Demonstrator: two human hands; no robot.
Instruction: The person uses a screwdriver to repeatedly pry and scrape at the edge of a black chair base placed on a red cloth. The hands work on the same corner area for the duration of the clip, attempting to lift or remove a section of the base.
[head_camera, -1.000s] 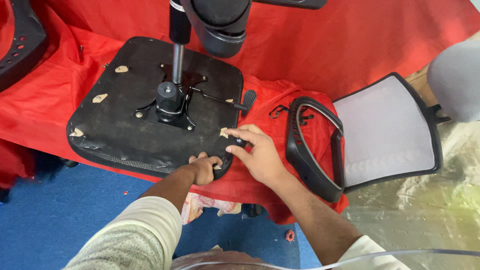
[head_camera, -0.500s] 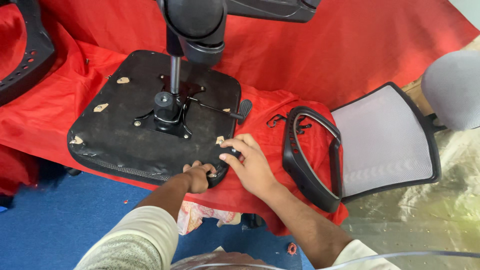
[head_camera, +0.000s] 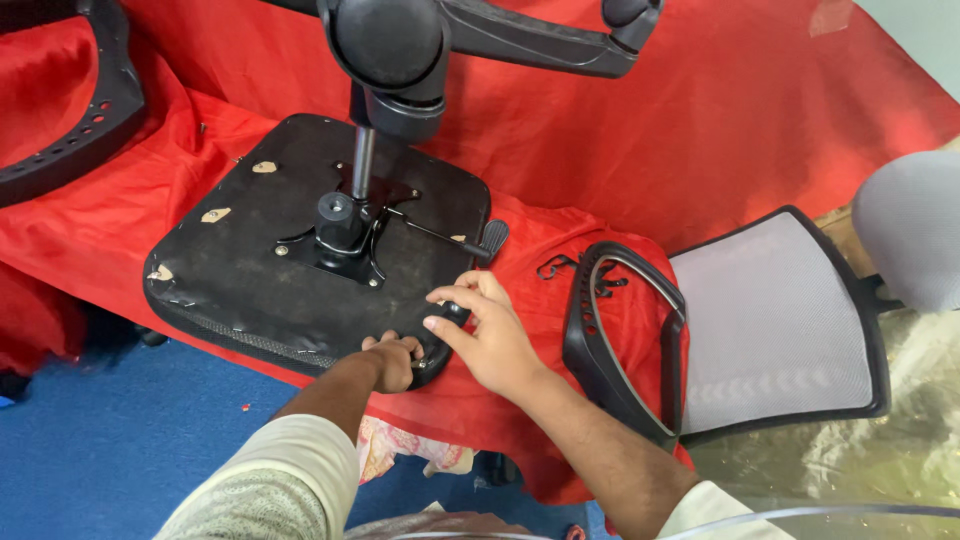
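**A:** Gripping-wise, what are the hands doing in the head view?

**B:** Left hand (head_camera: 392, 358) is curled into a fist round the near edge of the upturned black seat base (head_camera: 250, 270), holding it. Right hand (head_camera: 480, 335) sits right beside it at about 3 o'clock, fingers loosely bent, fingertips pinching a small dark part (head_camera: 457, 312) at the seat's corner. Too small to tell what it is.

**A:** And where's the seat?

**B:** Lying underside up on a red cloth (head_camera: 700, 130), left of centre. Metal mechanism plate (head_camera: 340, 235) is bolted in the middle, with the gas column rising to the star base (head_camera: 400, 50) at 12 o'clock. A lever with a flat paddle (head_camera: 493, 236) pokes out toward 3 o'clock.

**A:** Anything else around?

**B:** Mesh backrest (head_camera: 770, 320) with its black frame lies at 3 o'clock from the hands, well apart from the seat. Blue floor (head_camera: 100, 450) at 7 o'clock.
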